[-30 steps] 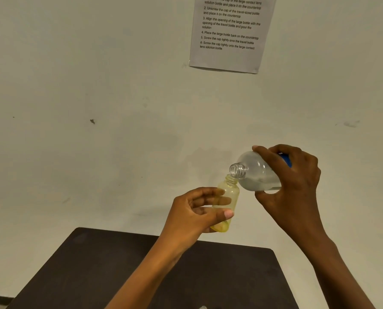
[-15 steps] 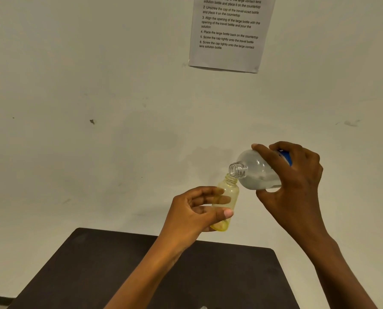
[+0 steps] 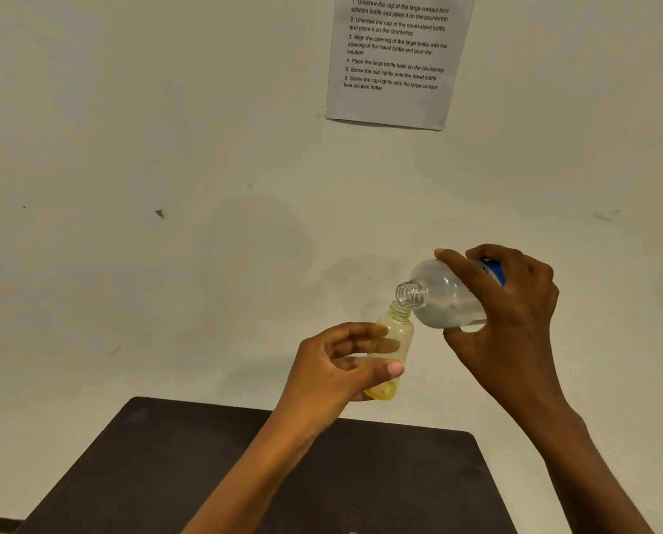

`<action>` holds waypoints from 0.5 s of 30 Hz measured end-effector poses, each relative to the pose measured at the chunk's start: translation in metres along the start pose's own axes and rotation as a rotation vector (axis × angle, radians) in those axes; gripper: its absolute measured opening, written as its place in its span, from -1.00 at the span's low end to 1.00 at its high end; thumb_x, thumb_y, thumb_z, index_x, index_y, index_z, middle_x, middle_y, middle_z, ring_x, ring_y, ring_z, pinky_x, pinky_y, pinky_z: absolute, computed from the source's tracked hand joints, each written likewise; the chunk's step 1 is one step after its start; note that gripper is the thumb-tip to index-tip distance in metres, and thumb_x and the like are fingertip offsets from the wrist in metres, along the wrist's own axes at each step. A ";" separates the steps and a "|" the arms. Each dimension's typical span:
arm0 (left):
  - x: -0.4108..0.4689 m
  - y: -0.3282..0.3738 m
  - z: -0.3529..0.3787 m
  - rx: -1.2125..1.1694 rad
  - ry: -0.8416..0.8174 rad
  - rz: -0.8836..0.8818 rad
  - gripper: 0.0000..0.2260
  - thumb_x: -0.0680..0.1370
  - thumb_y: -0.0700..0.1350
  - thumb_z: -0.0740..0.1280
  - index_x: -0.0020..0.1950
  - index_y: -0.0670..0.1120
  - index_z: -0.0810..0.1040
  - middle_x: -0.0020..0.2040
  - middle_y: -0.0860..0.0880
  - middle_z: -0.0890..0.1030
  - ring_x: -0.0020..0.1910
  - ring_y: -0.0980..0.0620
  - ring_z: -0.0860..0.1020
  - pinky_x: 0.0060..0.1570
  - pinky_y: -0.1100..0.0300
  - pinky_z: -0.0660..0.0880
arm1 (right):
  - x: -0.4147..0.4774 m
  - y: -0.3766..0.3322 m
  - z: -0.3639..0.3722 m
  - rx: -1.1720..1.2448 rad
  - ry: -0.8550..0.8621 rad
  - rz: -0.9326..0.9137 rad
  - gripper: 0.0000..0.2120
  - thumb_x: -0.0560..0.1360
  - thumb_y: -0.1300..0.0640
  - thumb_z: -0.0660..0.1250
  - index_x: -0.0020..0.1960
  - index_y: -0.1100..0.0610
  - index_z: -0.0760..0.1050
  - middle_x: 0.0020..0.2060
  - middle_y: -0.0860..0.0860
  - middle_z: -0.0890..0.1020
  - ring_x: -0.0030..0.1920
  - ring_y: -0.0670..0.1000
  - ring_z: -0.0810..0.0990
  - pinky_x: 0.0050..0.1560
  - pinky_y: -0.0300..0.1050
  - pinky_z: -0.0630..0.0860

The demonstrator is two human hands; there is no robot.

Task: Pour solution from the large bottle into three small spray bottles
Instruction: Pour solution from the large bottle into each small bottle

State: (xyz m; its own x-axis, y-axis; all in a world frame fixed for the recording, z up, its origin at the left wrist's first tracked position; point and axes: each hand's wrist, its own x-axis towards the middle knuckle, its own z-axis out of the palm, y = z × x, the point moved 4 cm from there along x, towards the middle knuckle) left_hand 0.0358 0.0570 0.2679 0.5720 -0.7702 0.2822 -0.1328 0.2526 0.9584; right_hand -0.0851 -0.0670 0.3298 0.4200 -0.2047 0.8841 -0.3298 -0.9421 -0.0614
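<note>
My left hand (image 3: 339, 364) grips a small yellow-tinted bottle (image 3: 397, 341), uncapped and nearly upright, held in the air above the table's far edge. My right hand (image 3: 511, 321) grips the large clear bottle (image 3: 443, 296), which has a blue label at its rear. The large bottle is tipped on its side with its open threaded neck (image 3: 410, 294) just above and touching the small bottle's mouth. Clear liquid lies along the large bottle's lower side. No other small bottles or caps show in this view.
A dark brown table (image 3: 245, 475) fills the bottom of the view, its far edge near the pale wall. A printed instruction sheet (image 3: 397, 55) hangs on the wall above. A small pale object barely shows at the bottom edge.
Both hands with their bottles have risen slightly. The large bottle's neck stays at the small bottle's mouth.
</note>
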 end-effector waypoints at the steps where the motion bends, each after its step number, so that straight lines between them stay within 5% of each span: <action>1: 0.000 0.000 0.000 0.002 0.000 -0.002 -0.70 0.35 -0.18 0.49 0.03 0.06 0.58 -0.02 0.08 0.67 -0.05 0.09 0.65 -0.17 0.19 0.62 | 0.000 0.000 0.000 0.000 -0.001 -0.002 -0.19 0.15 0.31 0.57 0.28 -0.07 0.33 0.15 0.15 0.47 0.20 0.14 0.26 0.14 -0.03 0.20; 15: -0.001 -0.001 0.000 0.009 0.002 -0.016 -0.66 0.34 -0.16 0.49 0.09 0.00 0.58 0.03 0.02 0.67 -0.02 0.04 0.65 -0.12 0.13 0.63 | 0.001 -0.002 -0.002 0.010 0.006 -0.006 -0.19 0.15 0.30 0.58 0.28 -0.08 0.31 0.15 0.18 0.48 0.20 0.14 0.26 0.14 -0.04 0.20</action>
State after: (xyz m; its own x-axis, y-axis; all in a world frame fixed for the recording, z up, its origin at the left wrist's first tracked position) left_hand 0.0355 0.0574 0.2664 0.5762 -0.7727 0.2663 -0.1306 0.2347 0.9633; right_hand -0.0860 -0.0650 0.3314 0.4166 -0.1974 0.8874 -0.3185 -0.9459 -0.0609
